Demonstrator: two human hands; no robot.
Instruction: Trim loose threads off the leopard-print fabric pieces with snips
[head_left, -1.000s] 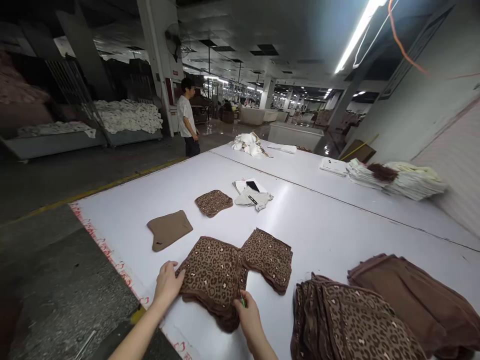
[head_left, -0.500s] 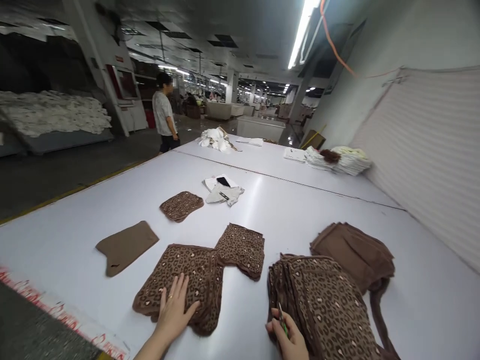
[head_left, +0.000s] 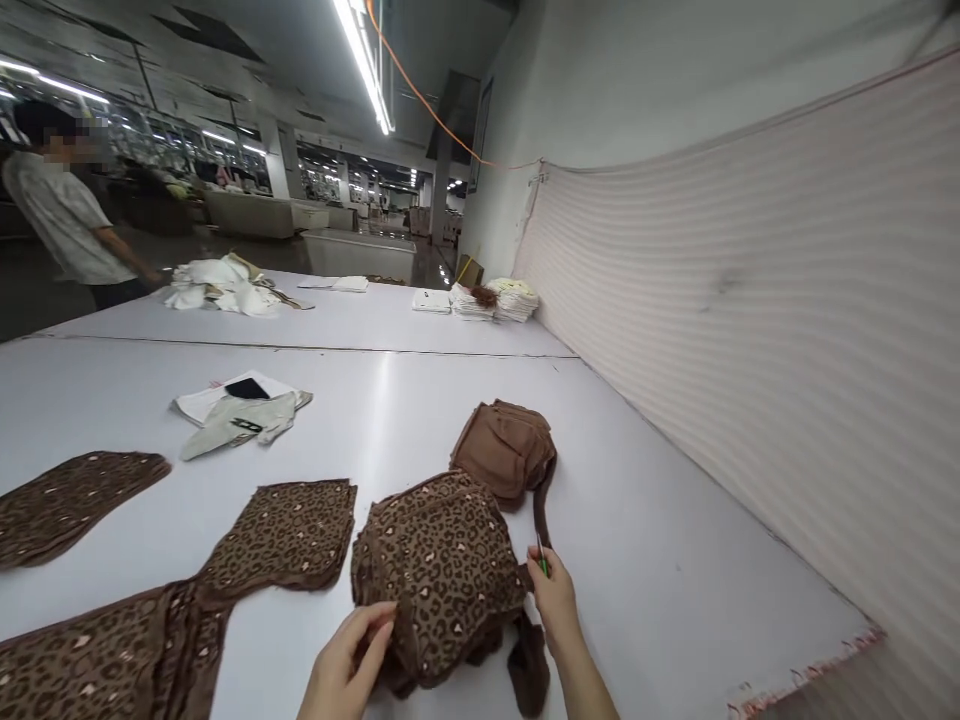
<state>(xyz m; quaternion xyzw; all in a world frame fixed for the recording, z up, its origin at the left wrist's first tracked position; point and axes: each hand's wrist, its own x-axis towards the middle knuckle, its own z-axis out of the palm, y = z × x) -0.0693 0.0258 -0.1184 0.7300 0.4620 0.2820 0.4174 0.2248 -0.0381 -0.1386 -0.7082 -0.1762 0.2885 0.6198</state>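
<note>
A stack of brown leopard-print fabric pieces (head_left: pixel 442 560) lies in front of me. My left hand (head_left: pixel 349 660) is at its near left edge, thumb and fingers closed on the edge of a top piece. My right hand (head_left: pixel 556 600) is by the stack's right side, closed around small thread snips (head_left: pixel 543 565) with a green part and a thin pointed blade. Just beyond lies a bundle of plain brown fabric pieces (head_left: pixel 499 450), with a brown strip (head_left: pixel 541 515) hanging from it. To the left are a smaller leopard-print stack (head_left: pixel 292 530) and a larger one (head_left: pixel 82 650), partly out of frame.
Another leopard-print piece (head_left: pixel 75 505) lies far left on the white table (head_left: pixel 637 520). Pale cloths with a dark phone-like object (head_left: pixel 247 388) lie mid-table. White fabric piles (head_left: pixel 225 285) sit farther back. A striped sheet (head_left: pixel 712 250) hangs along the right. A person (head_left: pixel 64 220) stands beyond the table's left side.
My view has swung right. My left hand has left the left leopard-print stack and now grips the right one's edge. My right hand, with the snips, has moved to that stack's right side.
</note>
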